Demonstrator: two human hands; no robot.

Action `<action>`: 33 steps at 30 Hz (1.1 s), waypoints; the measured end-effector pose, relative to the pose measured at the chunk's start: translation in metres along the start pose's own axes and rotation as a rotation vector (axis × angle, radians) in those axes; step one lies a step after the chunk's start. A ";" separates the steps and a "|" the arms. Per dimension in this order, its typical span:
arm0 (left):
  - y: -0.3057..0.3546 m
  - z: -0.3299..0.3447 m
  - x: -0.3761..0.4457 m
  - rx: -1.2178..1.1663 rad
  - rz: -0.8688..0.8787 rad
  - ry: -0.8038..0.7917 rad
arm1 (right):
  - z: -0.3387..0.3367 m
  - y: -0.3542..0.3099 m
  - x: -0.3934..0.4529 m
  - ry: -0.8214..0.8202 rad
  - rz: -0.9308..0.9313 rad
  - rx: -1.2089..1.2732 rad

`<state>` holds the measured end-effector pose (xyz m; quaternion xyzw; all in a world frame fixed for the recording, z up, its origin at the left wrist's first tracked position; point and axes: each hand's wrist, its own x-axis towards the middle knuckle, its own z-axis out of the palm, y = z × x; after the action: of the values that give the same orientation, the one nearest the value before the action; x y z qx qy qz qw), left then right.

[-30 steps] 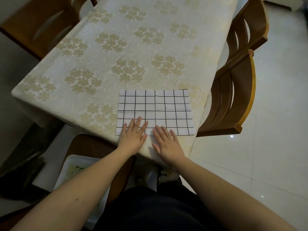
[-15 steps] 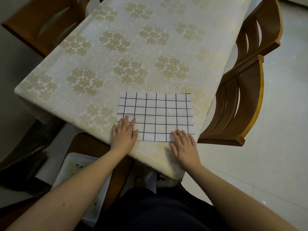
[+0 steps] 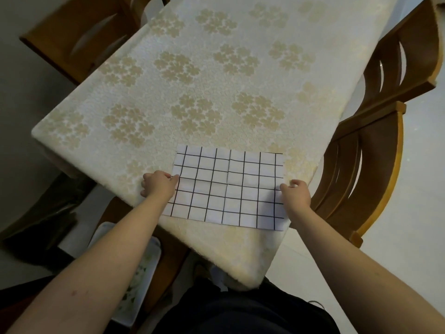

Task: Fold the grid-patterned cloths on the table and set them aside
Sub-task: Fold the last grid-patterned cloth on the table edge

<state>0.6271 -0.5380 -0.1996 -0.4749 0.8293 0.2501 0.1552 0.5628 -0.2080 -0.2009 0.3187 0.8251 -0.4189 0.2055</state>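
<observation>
Now left hand (image 3: 157, 186) and right hand (image 3: 295, 195) pinch the grid cloth (image 3: 228, 186) edges.

White cloth (image 3: 228, 188) with a black grid, at 6 o'clock on a cream tablecloth (image 3: 204, 92) patterned with beige flower clusters; brown wooden chairs (image 3: 375, 165) at 3 and 10 o'clock; pale glossy floor (image 3: 409, 225)
</observation>
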 end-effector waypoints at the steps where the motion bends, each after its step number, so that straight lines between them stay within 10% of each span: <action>1: 0.002 0.000 0.001 0.015 -0.011 -0.013 | -0.002 -0.003 0.002 -0.014 0.025 -0.013; 16: 0.016 -0.025 -0.014 -0.500 0.162 -0.181 | -0.011 -0.006 0.014 -0.188 -0.009 -0.145; 33: 0.089 -0.082 -0.068 0.046 0.718 -0.232 | -0.002 -0.019 0.001 -0.376 -0.032 0.187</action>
<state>0.5828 -0.4980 -0.0748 -0.1191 0.9252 0.3222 0.1612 0.5488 -0.2144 -0.1900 0.2394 0.7345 -0.5491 0.3188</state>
